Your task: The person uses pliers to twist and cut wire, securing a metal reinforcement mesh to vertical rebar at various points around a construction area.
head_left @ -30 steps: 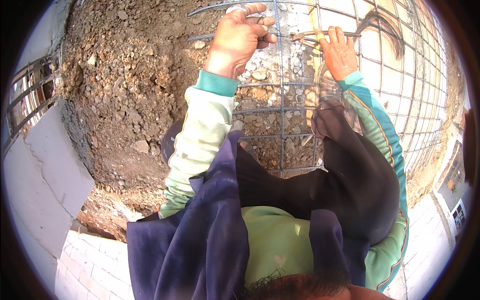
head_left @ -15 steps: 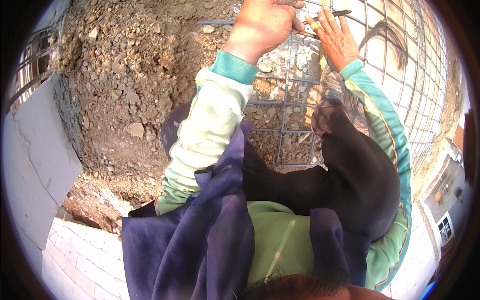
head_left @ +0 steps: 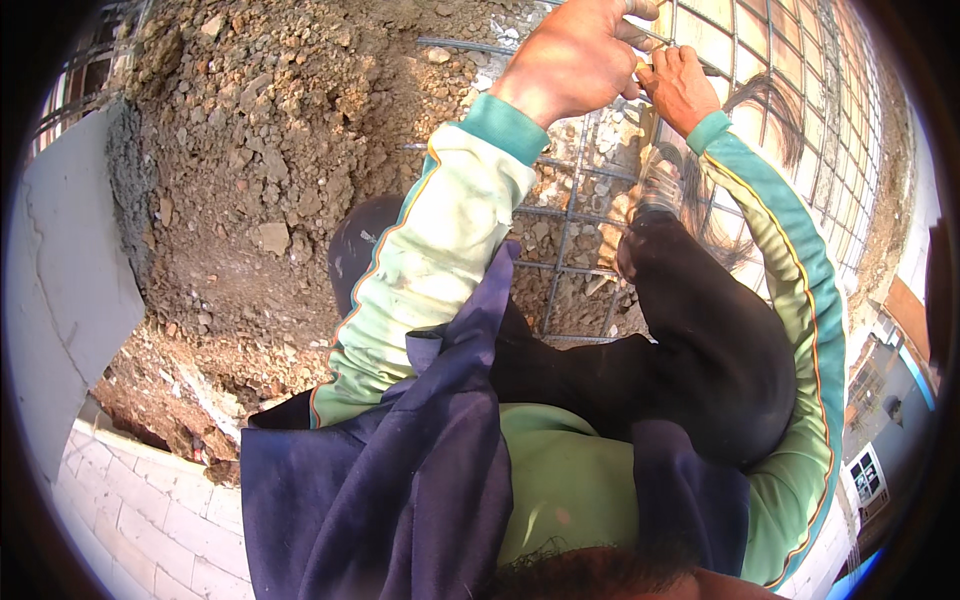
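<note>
My left hand reaches to the top edge over the steel bar mesh. Its fingers are bent near a bar crossing and partly cut off; what they pinch is hidden. Close on its right, my right hand is closed, its fingertips almost meeting my left thumb. A thin dark tool shows its end beyond the right knuckles; the rest is covered by the hand. Below the right hand, dark thin wires lie in a loose bundle beside my foot. Another wire bundle rests across the mesh at the right.
Brown stony soil spreads on the left, with a pale slab at its far left. Pale paving lies at the lower left. My bent leg in dark trousers is over the mesh. A purple cloth hangs in front of me.
My left hand has moved right and slightly down. My right hand has dropped a little, and its outstretched fingers have curled closed around the dark tool.
</note>
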`<state>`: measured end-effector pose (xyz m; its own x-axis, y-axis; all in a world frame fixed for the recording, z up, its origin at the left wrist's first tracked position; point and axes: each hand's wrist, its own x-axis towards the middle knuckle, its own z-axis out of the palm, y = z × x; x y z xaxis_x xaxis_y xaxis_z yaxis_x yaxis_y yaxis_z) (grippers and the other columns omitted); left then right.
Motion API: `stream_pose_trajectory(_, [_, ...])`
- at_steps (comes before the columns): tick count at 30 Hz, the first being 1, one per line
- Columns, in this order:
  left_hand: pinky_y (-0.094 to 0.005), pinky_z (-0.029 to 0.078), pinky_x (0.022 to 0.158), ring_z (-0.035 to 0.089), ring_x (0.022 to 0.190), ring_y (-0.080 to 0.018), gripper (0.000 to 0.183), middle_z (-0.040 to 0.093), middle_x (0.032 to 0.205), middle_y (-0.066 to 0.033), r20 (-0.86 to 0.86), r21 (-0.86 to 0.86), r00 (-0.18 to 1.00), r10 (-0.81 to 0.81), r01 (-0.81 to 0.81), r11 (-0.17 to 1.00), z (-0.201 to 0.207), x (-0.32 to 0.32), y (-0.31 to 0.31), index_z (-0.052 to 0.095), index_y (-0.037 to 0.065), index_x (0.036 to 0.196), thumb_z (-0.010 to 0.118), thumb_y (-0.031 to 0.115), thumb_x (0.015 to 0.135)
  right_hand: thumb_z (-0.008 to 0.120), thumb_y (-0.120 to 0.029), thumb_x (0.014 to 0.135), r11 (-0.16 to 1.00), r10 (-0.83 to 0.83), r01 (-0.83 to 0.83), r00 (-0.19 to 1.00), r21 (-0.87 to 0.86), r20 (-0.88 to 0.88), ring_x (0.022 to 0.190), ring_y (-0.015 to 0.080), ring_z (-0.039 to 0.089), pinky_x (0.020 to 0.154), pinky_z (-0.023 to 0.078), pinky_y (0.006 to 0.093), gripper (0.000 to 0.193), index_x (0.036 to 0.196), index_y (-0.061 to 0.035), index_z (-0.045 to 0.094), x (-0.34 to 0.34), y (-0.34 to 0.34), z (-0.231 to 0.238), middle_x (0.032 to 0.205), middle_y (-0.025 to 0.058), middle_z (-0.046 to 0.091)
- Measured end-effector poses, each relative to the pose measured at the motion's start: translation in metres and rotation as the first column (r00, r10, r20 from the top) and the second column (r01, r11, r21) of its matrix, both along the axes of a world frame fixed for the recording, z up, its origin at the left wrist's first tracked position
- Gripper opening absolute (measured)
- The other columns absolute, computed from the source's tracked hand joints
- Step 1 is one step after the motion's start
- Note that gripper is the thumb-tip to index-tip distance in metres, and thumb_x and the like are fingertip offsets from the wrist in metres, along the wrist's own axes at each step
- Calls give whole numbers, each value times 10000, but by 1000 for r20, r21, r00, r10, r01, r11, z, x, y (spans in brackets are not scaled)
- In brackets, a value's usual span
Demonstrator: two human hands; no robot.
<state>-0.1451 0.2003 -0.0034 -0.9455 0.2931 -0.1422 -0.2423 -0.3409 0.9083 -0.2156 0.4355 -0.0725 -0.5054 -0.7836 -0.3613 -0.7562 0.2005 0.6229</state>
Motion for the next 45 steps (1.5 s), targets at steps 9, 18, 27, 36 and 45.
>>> stream_pose_trajectory(9, [-443, 541, 837, 662, 966, -390, 288, 688, 985, -258, -483, -601, 874, 56, -377, 705, -5, 2, -3, 650, 11, 1131, 552, 62, 866, 690, -296, 927, 336, -700, 806, -132, 487, 702, 607, 201, 662, 515, 527, 361, 320, 992, 17, 686, -16, 25, -25, 723, 117, 656])
stream_pose_trajectory(18, [-536, 455, 643, 642, 712, -342, 32, 630, 711, -126, -780, -564, 618, 100, -763, 316, -18, 2, -16, 618, 102, 826, 598, 83, 810, 778, -258, 798, 727, -606, 681, 581, 83, 543, 820, 349, 703, 784, 547, 430, 623, 1248, 60, 485, 29, 9, -8, 927, 197, 709])
stream_pose_trajectory(27, [-437, 420, 587, 530, 601, -276, 105, 490, 635, -67, -898, -426, 439, 42, -887, 177, -24, 5, -23, 520, 130, 722, 591, 72, 774, 648, -327, 908, 915, -375, 403, 869, -22, 322, 974, 369, 678, 822, 516, 468, 432, 1171, 2, 552, -16, 2, 6, 1066, 217, 686])
stream_pose_trajectory(36, [-424, 484, 619, 593, 685, -327, 47, 549, 681, -143, -806, -586, 591, 41, -805, 89, 2, 8, -29, 559, 82, 758, 580, 69, 799, 386, -334, 1051, -274, -325, 770, -638, 576, 698, 500, 147, 541, 415, 489, 322, 350, 1137, -43, 562, 14, 12, 0, 719, 40, 606])
stream_pose_trajectory(45, [-404, 534, 851, 689, 920, -363, 382, 709, 954, -245, -264, -364, 818, 511, -575, 732, 26, -23, -39, 661, -55, 1143, 576, 194, 866, 725, -358, 856, 554, -782, 824, 467, 119, 414, 923, 330, 691, 818, 541, 456, 498, 1217, -55, 564, 26, 25, -7, 970, 176, 691])
